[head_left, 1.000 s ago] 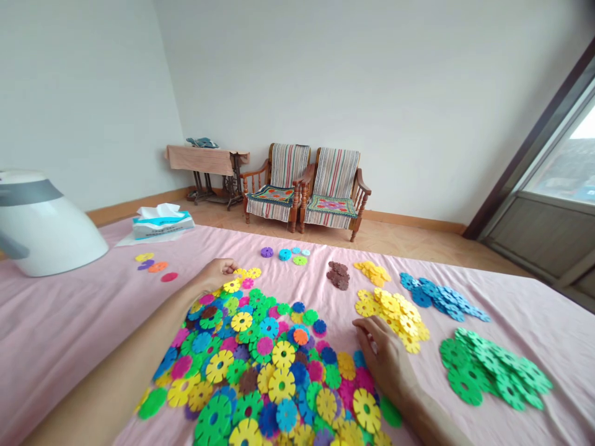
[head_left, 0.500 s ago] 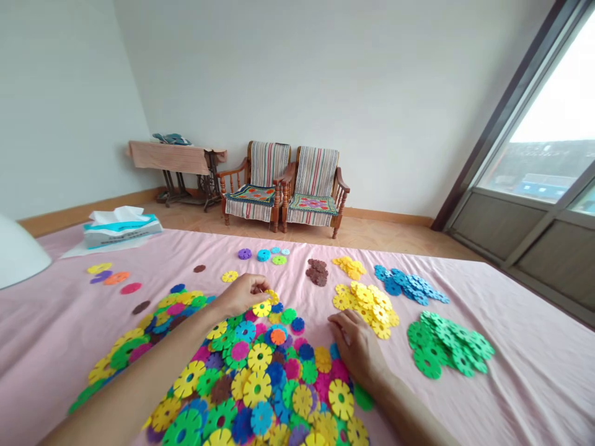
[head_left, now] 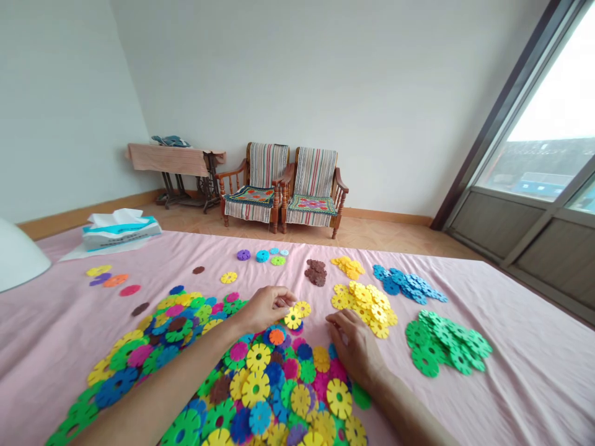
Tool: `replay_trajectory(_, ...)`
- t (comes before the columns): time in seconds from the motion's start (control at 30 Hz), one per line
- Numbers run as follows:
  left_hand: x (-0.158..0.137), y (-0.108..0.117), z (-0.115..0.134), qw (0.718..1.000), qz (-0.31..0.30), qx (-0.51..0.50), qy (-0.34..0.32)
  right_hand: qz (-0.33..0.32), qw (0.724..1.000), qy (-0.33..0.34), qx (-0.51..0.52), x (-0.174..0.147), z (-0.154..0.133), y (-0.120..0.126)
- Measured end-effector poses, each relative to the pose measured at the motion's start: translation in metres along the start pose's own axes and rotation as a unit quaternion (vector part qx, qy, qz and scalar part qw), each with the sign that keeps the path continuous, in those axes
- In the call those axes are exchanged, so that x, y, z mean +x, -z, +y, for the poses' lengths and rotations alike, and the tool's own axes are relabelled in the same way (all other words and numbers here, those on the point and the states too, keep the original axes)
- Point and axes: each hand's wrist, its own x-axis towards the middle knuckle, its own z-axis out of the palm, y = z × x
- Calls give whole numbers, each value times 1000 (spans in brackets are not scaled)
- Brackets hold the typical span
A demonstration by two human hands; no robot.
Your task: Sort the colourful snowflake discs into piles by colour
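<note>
My left hand point(head_left: 270, 308) is closed at the fingertips on yellow snowflake discs point(head_left: 292, 318), notched plastic rounds with a hole in the middle. Two of them show beside its fingers, above the far edge of a mixed heap of coloured discs point(head_left: 257, 388). At the heap's right edge my right hand point(head_left: 356, 344) rests on the cloth, fingers loosely bent and thumb apart, with nothing visible in it. Just beyond it lies a yellow disc pile point(head_left: 367, 303). To its right is a green disc pile point(head_left: 444, 344).
Blue discs point(head_left: 409, 285), brown discs point(head_left: 317, 272) and a smaller yellow pile point(head_left: 348, 267) lie farther back on the pink cloth point(head_left: 506, 347). Single discs are scattered at left. A tissue box point(head_left: 121, 232) stands back left, near a white rounded object point(head_left: 18, 257).
My left hand has moved right, toward my right hand, and the yellow discs at its fingertips now show more clearly. My right hand has stayed nearly still.
</note>
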Motion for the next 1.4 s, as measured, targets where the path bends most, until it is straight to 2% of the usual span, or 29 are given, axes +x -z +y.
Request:
replay_trajectory(0.07,-5,3,2,1000,9,19,-11,0,1000,-1,-2,0,0,0)
replay_trajectory(0.23,-35,12,10,990,82,115,-19,2,1000,-6,2,-2,-2,1)
replay_trajectory(0.4,-83,11,12,974,96,199,-45,0,999,-25,23,6,-3,-9)
replay_trajectory(0.5,-99,5,7,967,99,222,-74,-4,999,-16,43,20,-1,-22)
replay_trajectory(0.63,-99,1,-1,960,78,246,-112,-38,998,31,27,42,-3,-31)
replay_trajectory(0.77,-97,1,-3,959,63,250,-116,-76,997,33,6,55,-10,-29)
replay_trajectory(1.0,-100,1,-2,959,61,249,-120,-31,999,-28,16,56,-14,-34)
replay_trajectory(1.13,-100,2,-3,958,65,248,-127,15,996,-78,25,52,0,-16)
replay_trajectory(1.3,-101,3,-2,958,67,246,-133,118,978,-171,-16,47,43,23)
replay_trajectory(1.4,-101,3,-1,957,64,249,-132,152,967,-200,-47,43,64,38)
